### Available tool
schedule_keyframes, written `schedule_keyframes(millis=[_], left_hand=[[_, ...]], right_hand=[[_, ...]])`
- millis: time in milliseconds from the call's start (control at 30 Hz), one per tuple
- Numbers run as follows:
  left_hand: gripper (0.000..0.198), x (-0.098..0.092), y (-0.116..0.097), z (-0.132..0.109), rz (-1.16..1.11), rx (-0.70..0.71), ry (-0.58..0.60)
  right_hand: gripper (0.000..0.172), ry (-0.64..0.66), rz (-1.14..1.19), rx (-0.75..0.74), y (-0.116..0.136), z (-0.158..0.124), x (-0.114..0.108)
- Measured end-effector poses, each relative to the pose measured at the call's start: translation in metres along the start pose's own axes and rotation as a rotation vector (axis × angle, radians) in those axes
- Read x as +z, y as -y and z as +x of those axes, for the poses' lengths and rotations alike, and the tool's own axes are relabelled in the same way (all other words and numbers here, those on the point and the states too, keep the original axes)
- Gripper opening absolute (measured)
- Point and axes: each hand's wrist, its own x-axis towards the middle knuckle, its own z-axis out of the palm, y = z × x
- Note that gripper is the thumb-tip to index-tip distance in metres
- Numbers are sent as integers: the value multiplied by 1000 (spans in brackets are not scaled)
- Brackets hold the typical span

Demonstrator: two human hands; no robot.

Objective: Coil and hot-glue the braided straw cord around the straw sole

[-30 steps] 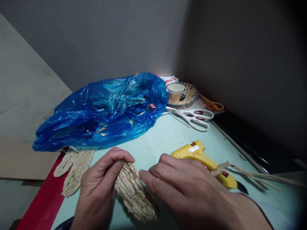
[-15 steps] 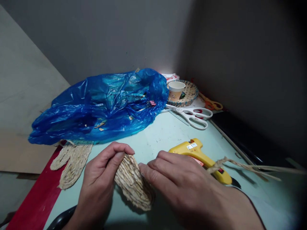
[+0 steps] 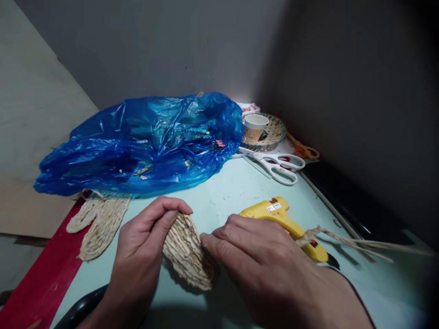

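head view: left hand [image 3: 137, 256] and right hand [image 3: 260, 265] pinch a woven straw piece [image 3: 187, 253] by its edges. it looks light, bendy and rough; the rims seem safest to hold.

Two bare hands, left hand [image 3: 137, 249] with bare wrist and forearm, short plain nails, right hand [image 3: 264, 260] meeting a pale bluish-white long sleeve [image 3: 386, 315], thin dark line edging the cuff

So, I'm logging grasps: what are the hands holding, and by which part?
A woven straw piece: the left hand pinches its top edge; the right hand touches its right side, its grip hidden.
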Motion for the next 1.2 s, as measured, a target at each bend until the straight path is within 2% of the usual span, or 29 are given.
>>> schedule_keyframes(millis=[67,300,467,633,900,1200], left_hand=[[19,0,0,0,1,1,-6],[14,2,7,4,-147,-93,36],[13,1,5,4,-100,-54,-15],[13,2,4,4,-81,-32,-36],[12,3,8,8,-134,-87,-46],[13,3,12,12,-384,-173,-80]], right_hand=[[20,17,10,19,0,1,-1],[38,127,159,-89,-6,8,-17],[28,92,150,-78,-10,4,-18],[29,109,182,-124,-10,6,-15],[35,120,159,-133,-12,9,-15],[29,58,182,-92,-14,7,-15]])
